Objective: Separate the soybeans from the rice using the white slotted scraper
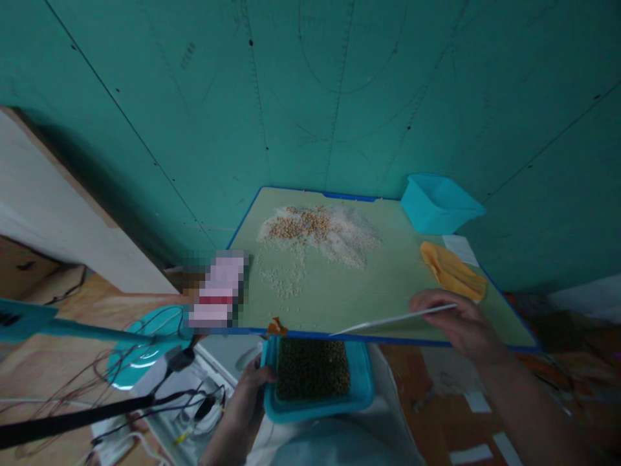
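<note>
Blue-edged table (359,298): white rice (354,236) spread back-left to center, tan soybeans (286,228) on top. Blue tray (361,382) of mung beans (313,369) at near edge, left hand (257,382) gripping its left rim. Turquoise bin (431,220) back right, orange cloth (453,272) in front. Right hand (458,320) pinching thin white sheet (388,320) over near edge; table contact unclear.

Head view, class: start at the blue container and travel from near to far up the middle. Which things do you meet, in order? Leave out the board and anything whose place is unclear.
Blue container → white strip → heap of grains → green wall
</note>
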Demonstrator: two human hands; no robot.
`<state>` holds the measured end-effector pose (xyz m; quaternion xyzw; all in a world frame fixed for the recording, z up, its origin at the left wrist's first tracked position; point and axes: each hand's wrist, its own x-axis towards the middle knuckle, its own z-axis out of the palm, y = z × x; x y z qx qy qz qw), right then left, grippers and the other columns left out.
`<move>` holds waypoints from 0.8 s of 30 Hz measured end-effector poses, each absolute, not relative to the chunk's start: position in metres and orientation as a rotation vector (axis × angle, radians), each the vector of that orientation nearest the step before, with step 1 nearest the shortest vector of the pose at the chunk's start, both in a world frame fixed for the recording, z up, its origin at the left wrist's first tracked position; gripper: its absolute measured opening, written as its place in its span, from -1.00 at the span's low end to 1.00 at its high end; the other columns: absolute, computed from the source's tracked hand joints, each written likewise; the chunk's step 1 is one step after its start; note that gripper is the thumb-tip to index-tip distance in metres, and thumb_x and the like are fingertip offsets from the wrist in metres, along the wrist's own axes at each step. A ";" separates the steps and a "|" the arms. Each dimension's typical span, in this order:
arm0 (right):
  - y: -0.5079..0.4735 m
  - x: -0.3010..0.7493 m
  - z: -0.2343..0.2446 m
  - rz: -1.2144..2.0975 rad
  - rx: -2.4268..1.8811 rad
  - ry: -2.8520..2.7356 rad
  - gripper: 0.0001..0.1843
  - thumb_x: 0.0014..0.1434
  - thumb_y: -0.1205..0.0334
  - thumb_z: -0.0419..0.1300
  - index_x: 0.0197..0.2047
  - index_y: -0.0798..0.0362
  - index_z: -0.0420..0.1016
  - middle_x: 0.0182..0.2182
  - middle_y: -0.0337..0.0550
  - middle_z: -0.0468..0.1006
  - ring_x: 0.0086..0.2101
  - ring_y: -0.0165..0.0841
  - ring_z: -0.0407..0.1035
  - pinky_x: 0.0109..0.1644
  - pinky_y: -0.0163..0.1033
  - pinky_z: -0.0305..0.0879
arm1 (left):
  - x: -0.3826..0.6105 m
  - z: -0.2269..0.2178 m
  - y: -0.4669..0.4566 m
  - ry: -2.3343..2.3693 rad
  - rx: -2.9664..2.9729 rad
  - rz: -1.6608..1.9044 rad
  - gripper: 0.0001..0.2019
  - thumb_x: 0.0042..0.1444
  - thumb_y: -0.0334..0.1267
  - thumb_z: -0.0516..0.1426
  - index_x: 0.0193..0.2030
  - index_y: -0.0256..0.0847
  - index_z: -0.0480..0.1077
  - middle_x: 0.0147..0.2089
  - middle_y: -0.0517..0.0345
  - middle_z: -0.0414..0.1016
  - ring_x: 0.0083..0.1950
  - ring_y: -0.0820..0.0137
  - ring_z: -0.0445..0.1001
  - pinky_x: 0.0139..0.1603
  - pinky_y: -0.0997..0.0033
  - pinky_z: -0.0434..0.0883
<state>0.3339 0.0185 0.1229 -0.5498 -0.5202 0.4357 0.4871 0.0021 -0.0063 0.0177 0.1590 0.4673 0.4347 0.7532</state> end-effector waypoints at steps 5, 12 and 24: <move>0.027 0.314 0.124 1.051 -1.315 -0.896 -0.76 -0.23 0.13 0.37 -0.45 -0.04 0.46 -0.49 -0.20 0.51 -0.41 -0.27 0.38 -0.29 -0.15 0.30 | 0.001 0.015 -0.006 1.006 0.350 0.949 -0.69 -0.33 -0.52 0.09 -0.39 -0.26 0.54 -0.55 0.10 0.60 -0.42 0.16 0.56 -0.43 0.25 0.47; 0.029 0.227 0.102 1.249 -1.138 -0.768 -0.72 -0.09 0.15 0.32 -0.32 -0.01 0.34 -0.52 -0.30 0.40 -0.54 -0.44 0.27 -0.46 -0.33 0.21 | -0.001 0.019 -0.010 0.995 0.334 0.960 -0.70 -0.34 -0.50 0.12 -0.39 -0.22 0.55 -0.53 0.12 0.61 -0.39 0.15 0.57 -0.40 0.26 0.46; 0.050 0.203 0.100 1.353 -1.181 -1.319 -0.84 0.04 0.17 0.18 -0.30 0.01 0.31 -0.49 -0.33 0.33 -0.52 -0.48 0.18 -0.47 -0.39 0.12 | -0.010 0.021 -0.004 1.063 0.328 0.939 -0.71 -0.40 -0.49 0.13 -0.45 -0.21 0.54 -0.57 0.14 0.59 -0.52 0.17 0.54 -0.52 0.27 0.44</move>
